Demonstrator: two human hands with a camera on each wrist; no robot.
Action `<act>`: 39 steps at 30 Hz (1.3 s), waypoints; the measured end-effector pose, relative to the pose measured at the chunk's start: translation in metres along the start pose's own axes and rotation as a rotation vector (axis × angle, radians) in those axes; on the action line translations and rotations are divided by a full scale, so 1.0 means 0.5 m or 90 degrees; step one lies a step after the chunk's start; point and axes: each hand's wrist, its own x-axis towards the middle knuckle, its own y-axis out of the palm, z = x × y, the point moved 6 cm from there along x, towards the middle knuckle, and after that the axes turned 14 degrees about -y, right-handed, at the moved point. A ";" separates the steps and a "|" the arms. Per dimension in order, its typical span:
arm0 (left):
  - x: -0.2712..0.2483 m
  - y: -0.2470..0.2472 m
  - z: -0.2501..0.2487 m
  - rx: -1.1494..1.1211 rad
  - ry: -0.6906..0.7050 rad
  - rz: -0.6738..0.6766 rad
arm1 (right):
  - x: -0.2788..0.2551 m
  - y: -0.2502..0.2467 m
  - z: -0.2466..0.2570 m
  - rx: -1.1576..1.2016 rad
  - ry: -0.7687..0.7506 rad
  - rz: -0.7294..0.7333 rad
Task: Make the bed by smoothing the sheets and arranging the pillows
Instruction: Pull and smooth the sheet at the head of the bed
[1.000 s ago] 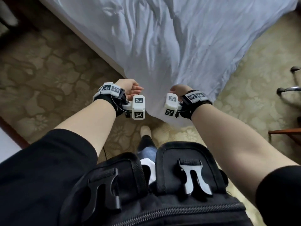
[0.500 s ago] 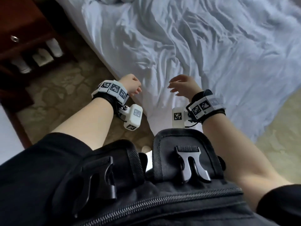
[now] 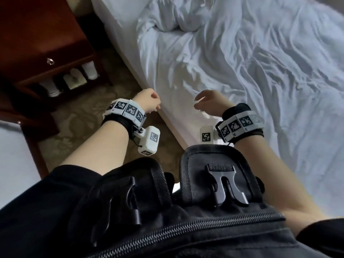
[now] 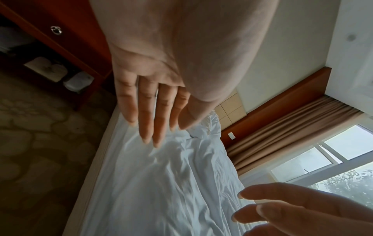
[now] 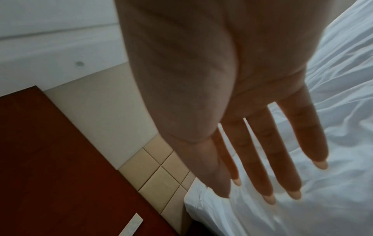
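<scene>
A wrinkled white sheet (image 3: 232, 75) covers the bed, bunched into a heap (image 3: 173, 17) near the head end. My left hand (image 3: 149, 100) hovers at the mattress edge (image 3: 167, 125), holding nothing; the left wrist view shows its fingers (image 4: 147, 115) straight above the sheet (image 4: 161, 183). My right hand (image 3: 208, 103) hangs just above the sheet near that same edge, fingers loosely spread and empty. In the right wrist view its fingers (image 5: 262, 159) stretch out over the white bedding (image 5: 333, 159). No pillow is in view.
A dark red wooden nightstand (image 3: 37, 43) stands left of the bed, with white slippers (image 3: 74, 79) on its lower shelf. Patterned carpet (image 3: 83, 112) lies between it and the bed. A window with tan curtains (image 4: 282, 131) is beyond the bed.
I have moved along the bed's side toward its head end. The right hand has let go of the sheet's hanging corner and both hands now hover empty near the mattress edge.
</scene>
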 end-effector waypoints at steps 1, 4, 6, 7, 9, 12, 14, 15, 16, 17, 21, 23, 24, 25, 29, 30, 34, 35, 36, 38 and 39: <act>0.021 -0.038 0.000 0.012 0.006 -0.001 | 0.029 0.007 0.028 -0.003 0.004 -0.007; 0.073 -0.140 -0.010 0.045 0.026 -0.003 | 0.099 0.018 0.101 0.018 0.015 -0.016; 0.113 -0.199 -0.021 0.056 0.043 -0.004 | 0.143 0.022 0.141 0.041 0.022 -0.029; 0.134 -0.225 -0.024 0.057 0.043 -0.005 | 0.164 0.022 0.158 0.051 0.027 -0.038; 0.171 -0.261 -0.027 0.054 0.043 -0.004 | 0.200 0.024 0.181 0.051 0.032 -0.040; 0.229 -0.296 -0.040 0.049 0.054 0.022 | 0.262 0.024 0.206 0.059 0.032 -0.033; 0.270 -0.313 -0.053 0.050 0.057 0.033 | 0.306 0.019 0.210 0.072 0.042 -0.040; 0.293 -0.322 -0.064 0.053 0.059 0.041 | 0.332 0.015 0.213 0.077 0.047 -0.042; 0.318 -0.329 -0.079 0.057 0.062 0.049 | 0.360 0.009 0.213 0.081 0.050 -0.045; 0.346 -0.337 -0.095 0.061 0.062 0.058 | 0.390 0.002 0.212 0.086 0.054 -0.048; 0.468 -0.366 -0.186 0.078 0.065 0.074 | 0.522 -0.037 0.191 0.114 0.064 -0.053; 0.537 -0.380 -0.237 0.081 0.066 0.076 | 0.594 -0.065 0.173 0.132 0.072 -0.064; 0.574 -0.388 -0.269 0.079 0.068 0.078 | 0.634 -0.086 0.165 0.141 0.075 -0.076; 0.609 -0.396 -0.302 0.080 0.067 0.078 | 0.672 -0.111 0.159 0.143 0.081 -0.091; 0.732 -0.418 -0.418 0.095 0.051 0.092 | 0.798 -0.207 0.137 0.137 0.099 -0.111; 0.761 -0.423 -0.447 0.087 0.052 0.090 | 0.829 -0.230 0.136 0.140 0.093 -0.112; 0.847 -0.421 -0.536 0.096 0.056 0.102 | 0.924 -0.306 0.117 0.100 0.113 -0.129; 0.873 -0.419 -0.560 0.101 0.055 0.105 | 0.952 -0.322 0.110 0.100 0.117 -0.129; 0.896 -0.419 -0.574 0.103 0.052 0.107 | 0.973 -0.328 0.103 0.105 0.119 -0.124; 0.938 -0.419 -0.590 0.106 0.045 0.103 | 1.004 -0.329 0.086 0.103 0.125 -0.109; 0.963 -0.417 -0.602 0.105 0.042 0.100 | 1.022 -0.331 0.074 0.098 0.135 -0.107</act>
